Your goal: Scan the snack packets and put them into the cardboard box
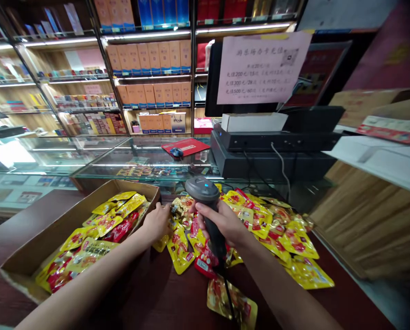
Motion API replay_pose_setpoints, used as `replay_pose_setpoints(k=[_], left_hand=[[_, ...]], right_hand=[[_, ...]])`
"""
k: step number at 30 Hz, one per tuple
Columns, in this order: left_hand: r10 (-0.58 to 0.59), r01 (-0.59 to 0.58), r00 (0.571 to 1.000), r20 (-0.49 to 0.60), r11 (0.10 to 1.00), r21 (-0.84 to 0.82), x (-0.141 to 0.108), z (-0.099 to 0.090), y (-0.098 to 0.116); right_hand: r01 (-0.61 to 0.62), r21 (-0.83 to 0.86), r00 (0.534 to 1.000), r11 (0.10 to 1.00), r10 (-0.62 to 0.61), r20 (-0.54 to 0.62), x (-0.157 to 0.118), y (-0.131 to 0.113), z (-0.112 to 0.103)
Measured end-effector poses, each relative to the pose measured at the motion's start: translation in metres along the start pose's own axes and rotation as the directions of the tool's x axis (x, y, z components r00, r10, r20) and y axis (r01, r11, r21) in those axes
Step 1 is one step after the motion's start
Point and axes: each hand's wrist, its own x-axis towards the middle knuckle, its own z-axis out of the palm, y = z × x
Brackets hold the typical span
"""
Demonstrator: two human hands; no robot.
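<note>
My right hand (221,224) is shut around the black grip of a handheld barcode scanner (205,192), whose head points forward and to the left. My left hand (157,222) reaches out over the far rim of an open cardboard box (70,224) and pinches a yellow snack packet (177,210) close to the scanner head. The box holds several yellow and red packets. A loose heap of similar packets (276,233) lies on the dark counter (150,302) to the right of the box, partly under my right hand. The scanner's black cord (228,293) hangs down across a single packet (232,302).
A glass display case (146,165) stands beyond the counter, with a red mat and computer mouse (176,152) on top. To its right are a black device stack (270,153) and a white printed sign (263,68). Product shelves (150,68) fill the back wall.
</note>
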Motion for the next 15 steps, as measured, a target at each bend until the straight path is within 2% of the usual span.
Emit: replay_pose_setpoints(k=[2,4,6,7,9,11,12,13,15], left_hand=[[0.004,-0.007,0.999,-0.035,0.996,-0.084,0.008,-0.003,-0.001],[-0.026,0.002,0.995,-0.097,0.969,-0.247,0.020,-0.006,-0.002],[-0.082,0.016,0.990,-0.116,0.877,-0.481,0.032,-0.009,-0.002],[-0.105,0.024,0.990,-0.094,0.784,-0.620,0.037,-0.009,-0.001],[-0.119,0.060,0.993,0.001,0.494,-0.867,0.044,-0.008,0.001],[-0.109,0.101,0.990,0.084,0.165,-0.981,0.046,-0.005,0.004],[-0.105,0.109,0.989,0.104,0.041,-0.993,0.046,-0.004,0.005],[-0.099,0.110,0.989,0.114,-0.043,-0.993,0.045,-0.002,0.006],[-0.081,0.108,0.990,0.118,-0.118,-0.987,0.042,0.000,0.007]], right_hand=[[0.003,-0.001,1.000,1.000,-0.003,0.007,0.001,0.002,-0.001],[0.000,0.000,1.000,1.000,0.000,0.014,0.003,0.005,-0.002],[-0.020,0.006,1.000,1.000,0.020,0.013,0.005,0.010,-0.002],[-0.029,0.012,1.000,0.999,0.029,0.007,0.006,0.012,-0.002],[-0.045,0.025,0.999,0.999,0.045,-0.015,0.008,0.016,0.000],[-0.059,0.044,0.997,0.997,0.061,-0.039,0.009,0.019,0.003],[-0.067,0.058,0.996,0.996,0.070,-0.053,0.009,0.021,0.005],[-0.076,0.076,0.994,0.994,0.081,-0.067,0.009,0.023,0.006],[-0.096,0.114,0.990,0.989,0.107,-0.090,0.010,0.026,0.009]])
